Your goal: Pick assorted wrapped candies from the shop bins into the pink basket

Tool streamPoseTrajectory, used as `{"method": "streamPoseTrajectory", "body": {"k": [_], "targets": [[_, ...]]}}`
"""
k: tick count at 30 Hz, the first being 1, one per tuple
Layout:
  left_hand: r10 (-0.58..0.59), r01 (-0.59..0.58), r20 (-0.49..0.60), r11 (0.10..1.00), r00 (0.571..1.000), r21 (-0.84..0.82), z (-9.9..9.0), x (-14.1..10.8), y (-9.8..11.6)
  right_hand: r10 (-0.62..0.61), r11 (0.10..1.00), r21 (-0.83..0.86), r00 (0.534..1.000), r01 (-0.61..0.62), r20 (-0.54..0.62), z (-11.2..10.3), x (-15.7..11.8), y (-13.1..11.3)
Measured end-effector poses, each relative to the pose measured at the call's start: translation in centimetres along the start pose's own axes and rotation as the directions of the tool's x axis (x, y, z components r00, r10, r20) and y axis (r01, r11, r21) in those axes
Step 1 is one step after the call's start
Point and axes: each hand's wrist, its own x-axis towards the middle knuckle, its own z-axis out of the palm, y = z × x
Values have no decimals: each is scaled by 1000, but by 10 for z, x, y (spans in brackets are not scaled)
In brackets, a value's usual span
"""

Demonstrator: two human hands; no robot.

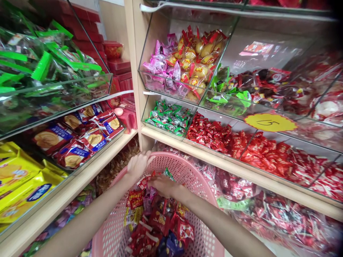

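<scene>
A pink perforated plastic basket [184,162] sits below me, partly filled with red, blue and yellow wrapped sweets [158,221]. My left hand [138,165] curls over the basket's far rim and appears to grip it. Inside the basket, my right hand [162,186] reaches left, its fingers against red wrapped packets [144,182] near the top of the pile. Whether those fingers pinch a packet is hidden.
Glass-fronted bins on pale wooden shelves [214,157] surround the basket. They hold pink and gold wrapped sweets [184,64], green-and-silver packets [170,117], red packets [209,131], and yellow biscuit packs [16,175]. A yellow price sign [270,122] hangs on the right.
</scene>
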Motion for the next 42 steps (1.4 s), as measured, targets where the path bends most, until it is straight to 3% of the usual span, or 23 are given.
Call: {"method": "streamPoseTrajectory", "body": {"k": [6,16,20,26,32,36,39,42], "targets": [[-17,17,21,1000,1000,-13,2,4,2,1,990,-139,1000,1,13,-3,3,-6],[17,-17,12,1000,1000,-3,1,9,3,-93,948,-314,986,44,-141,37,3,-18],[4,-4,21,1000,1000,-18,3,10,3,-60,942,-335,983,0,-171,45,0,-22],[18,-17,20,1000,1000,-10,4,10,4,39,959,-264,970,-104,-241,28,-11,-9],[22,-22,7,1000,1000,17,6,8,3,131,949,-255,966,-187,-223,3,-35,7],[15,-14,10,1000,1000,-7,7,8,1,258,948,-120,933,-295,-252,-11,-57,18],[14,-14,9,1000,1000,-6,8,8,-1,343,933,-34,915,-358,-211,-15,-73,19],[26,-26,16,1000,1000,12,8,9,-2,339,940,7,926,-342,-166,-11,-84,11]]}}
